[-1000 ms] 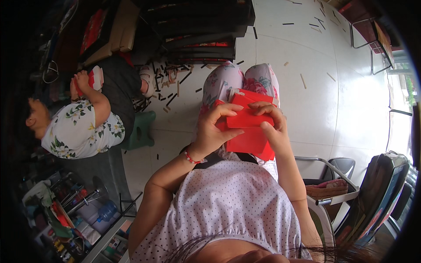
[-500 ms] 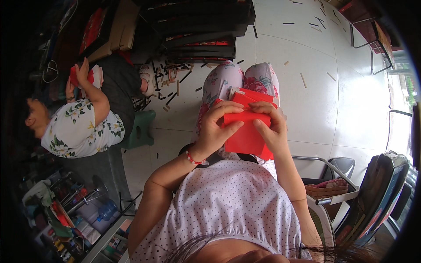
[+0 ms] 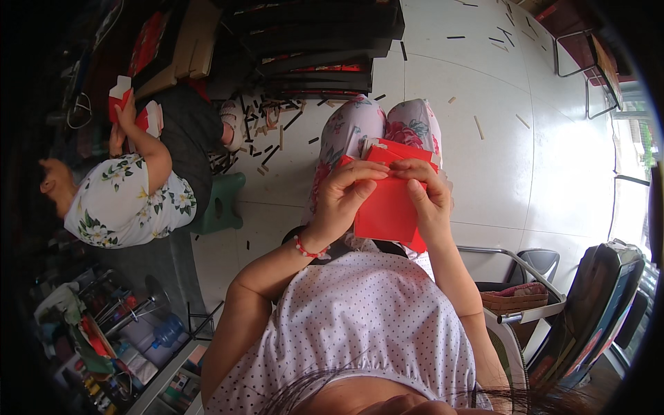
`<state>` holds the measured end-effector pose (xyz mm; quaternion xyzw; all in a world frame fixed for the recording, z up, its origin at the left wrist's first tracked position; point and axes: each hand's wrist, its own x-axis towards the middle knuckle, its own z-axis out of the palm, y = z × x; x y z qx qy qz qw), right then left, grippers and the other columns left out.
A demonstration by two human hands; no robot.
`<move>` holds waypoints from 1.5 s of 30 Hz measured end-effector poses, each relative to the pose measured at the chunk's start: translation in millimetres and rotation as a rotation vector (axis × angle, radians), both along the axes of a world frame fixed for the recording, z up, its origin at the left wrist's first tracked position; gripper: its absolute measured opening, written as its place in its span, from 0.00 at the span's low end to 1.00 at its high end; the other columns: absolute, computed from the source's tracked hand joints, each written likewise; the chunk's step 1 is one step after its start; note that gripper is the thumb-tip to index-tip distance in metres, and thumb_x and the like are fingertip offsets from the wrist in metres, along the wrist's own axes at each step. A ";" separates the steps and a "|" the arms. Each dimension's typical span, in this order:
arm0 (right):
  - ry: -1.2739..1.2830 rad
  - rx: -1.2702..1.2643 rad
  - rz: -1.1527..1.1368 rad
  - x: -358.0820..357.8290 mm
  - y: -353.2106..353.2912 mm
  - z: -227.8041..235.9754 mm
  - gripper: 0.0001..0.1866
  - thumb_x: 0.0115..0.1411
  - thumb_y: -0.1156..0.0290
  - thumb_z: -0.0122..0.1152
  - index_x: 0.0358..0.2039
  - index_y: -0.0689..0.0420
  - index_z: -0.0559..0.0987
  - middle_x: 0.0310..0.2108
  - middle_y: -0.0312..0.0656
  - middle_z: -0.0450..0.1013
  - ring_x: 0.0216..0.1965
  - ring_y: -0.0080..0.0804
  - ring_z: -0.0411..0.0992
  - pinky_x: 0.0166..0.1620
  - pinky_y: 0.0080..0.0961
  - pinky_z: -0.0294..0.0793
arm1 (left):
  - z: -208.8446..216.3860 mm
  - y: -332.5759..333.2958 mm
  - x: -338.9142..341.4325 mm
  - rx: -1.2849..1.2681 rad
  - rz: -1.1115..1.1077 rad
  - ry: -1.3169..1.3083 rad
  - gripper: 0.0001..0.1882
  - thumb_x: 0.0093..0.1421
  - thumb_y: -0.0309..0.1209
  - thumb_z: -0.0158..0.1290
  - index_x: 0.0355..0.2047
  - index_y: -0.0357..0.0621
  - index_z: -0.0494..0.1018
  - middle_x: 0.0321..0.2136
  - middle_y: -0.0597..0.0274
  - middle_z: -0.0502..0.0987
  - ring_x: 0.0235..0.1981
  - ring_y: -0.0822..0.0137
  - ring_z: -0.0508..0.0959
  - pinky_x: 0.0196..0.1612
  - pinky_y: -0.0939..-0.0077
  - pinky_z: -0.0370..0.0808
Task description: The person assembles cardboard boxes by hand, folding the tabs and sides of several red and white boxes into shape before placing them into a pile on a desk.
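Note:
A stack of flat red paper packets (image 3: 387, 218) lies on my lap, its sheets slightly fanned. My left hand (image 3: 346, 187) pinches the far edge of the top packet between thumb and fingers. Beside it, my right hand (image 3: 430, 194) is closed on the same edge, with its fingers bent over toward the left fingertips. The fingers partly hide that edge, so its fold cannot be made out. A pale end (image 3: 372, 144) of the packets underneath shows beyond the left fingers.
To the left a person (image 3: 131, 200) on a green stool (image 3: 223, 200) holds a red packet (image 3: 119, 104) with a white flap. Black trays (image 3: 318, 48) are stacked ahead. Black and tan strips (image 3: 266, 131) litter the floor. A chair (image 3: 532, 263) and basket (image 3: 515, 297) stand at right.
My thumbs have moved up toward the packet's far edge, and the band folded below my fingers no longer shows. The other person's packet is now raised, its white flap standing up.

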<state>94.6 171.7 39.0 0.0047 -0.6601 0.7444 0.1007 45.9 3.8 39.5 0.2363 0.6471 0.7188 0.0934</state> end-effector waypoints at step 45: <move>0.007 0.152 0.308 11.5 36.4 -5.7 0.18 0.50 0.71 0.65 0.42 0.60 0.75 0.48 0.43 0.68 0.52 0.35 0.65 0.53 0.30 0.64 | -14.1 -0.1 4.5 0.005 -0.199 -0.073 0.10 0.62 0.27 0.44 0.40 0.40 0.74 0.44 0.59 0.73 0.49 0.67 0.70 0.55 0.72 0.62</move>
